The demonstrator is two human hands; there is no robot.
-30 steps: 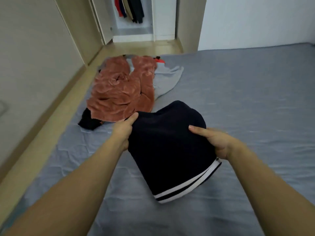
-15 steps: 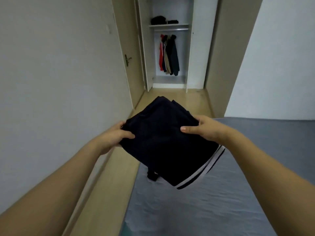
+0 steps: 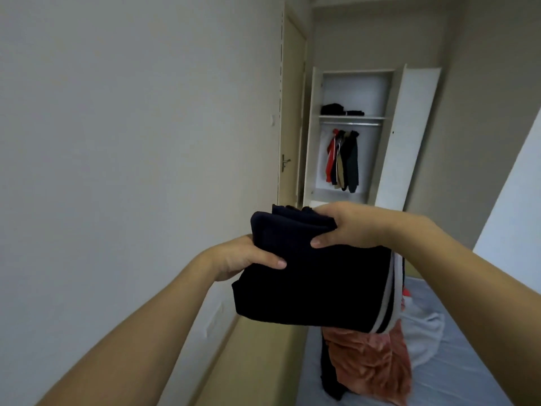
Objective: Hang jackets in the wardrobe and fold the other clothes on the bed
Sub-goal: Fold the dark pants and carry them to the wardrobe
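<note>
A folded dark navy garment [image 3: 316, 276] with white stripes along its right edge is held up in the air in front of me. My left hand [image 3: 243, 257] grips its left edge, thumb on top. My right hand [image 3: 348, 227] grips its upper right corner, thumb on the front. Far ahead the open wardrobe [image 3: 351, 136] shows several jackets [image 3: 342, 159] hanging on its rail and dark folded clothes [image 3: 339, 109] on its shelf. On the grey bed [image 3: 468, 370] below lie a rust-orange garment [image 3: 369, 364], a light grey one [image 3: 421, 335] and a dark one [image 3: 329, 373].
A plain wall [image 3: 131, 171] runs along my left, with a closed door [image 3: 292, 127] and its handle beside the wardrobe. A strip of wooden floor [image 3: 257, 364] lies between wall and bed. The wardrobe's white right door [image 3: 409, 136] stands open.
My view has risen from the bed to the wardrobe. Both hands have lifted the folded navy garment off the bed and hold it higher, with the right hand now at its top corner.
</note>
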